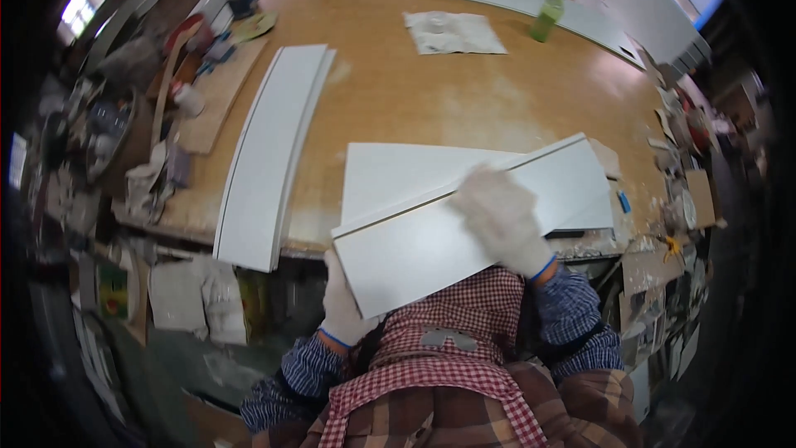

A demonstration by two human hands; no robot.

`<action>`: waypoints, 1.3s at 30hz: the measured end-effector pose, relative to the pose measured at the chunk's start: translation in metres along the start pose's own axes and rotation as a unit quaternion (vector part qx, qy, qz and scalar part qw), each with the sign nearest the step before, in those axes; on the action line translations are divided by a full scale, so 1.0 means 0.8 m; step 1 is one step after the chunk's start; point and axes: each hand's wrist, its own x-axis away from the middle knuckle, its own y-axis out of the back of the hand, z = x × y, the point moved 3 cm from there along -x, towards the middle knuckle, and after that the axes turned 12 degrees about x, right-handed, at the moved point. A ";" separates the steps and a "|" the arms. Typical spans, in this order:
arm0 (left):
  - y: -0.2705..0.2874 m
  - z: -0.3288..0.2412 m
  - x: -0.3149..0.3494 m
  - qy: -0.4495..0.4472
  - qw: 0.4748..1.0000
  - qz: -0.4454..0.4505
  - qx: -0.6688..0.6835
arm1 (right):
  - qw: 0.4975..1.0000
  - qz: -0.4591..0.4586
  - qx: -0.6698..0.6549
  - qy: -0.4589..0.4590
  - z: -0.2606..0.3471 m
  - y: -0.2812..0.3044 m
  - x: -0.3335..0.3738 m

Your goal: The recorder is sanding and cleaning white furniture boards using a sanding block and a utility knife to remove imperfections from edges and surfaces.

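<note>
While the left hand grips the near lower edge of the white panel at lower centre, steadying it over the bench edge, the right hand presses flat on top. Right fingers look blurred, roughly together. A second panel lies beneath.

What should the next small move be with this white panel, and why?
Probably draw the right hand further along the white panel: it rests mid-panel on the top face, blurred, while the left hand props the near edge at the workbench rim, leaving the far end unworked.

Green bottle, 2 long white panels on workbench.
</note>
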 end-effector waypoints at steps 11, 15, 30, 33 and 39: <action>0.004 0.025 -0.017 0.141 0.942 0.092 0.291 | 0.997 0.058 0.011 0.041 0.082 -0.029 -0.083; 0.009 0.023 -0.011 0.122 0.946 0.077 0.290 | 0.979 0.078 -0.042 0.186 0.193 -0.050 -0.103; 0.015 0.027 -0.022 0.116 0.957 0.106 0.246 | 0.975 0.176 0.003 0.137 0.095 0.002 -0.028; 0.019 0.025 -0.022 0.135 0.912 0.166 0.349 | 0.953 0.160 -0.046 0.253 0.155 -0.026 -0.045; 0.030 0.032 -0.030 0.158 0.923 0.093 0.337 | 0.891 0.238 -0.111 0.371 0.152 -0.006 -0.028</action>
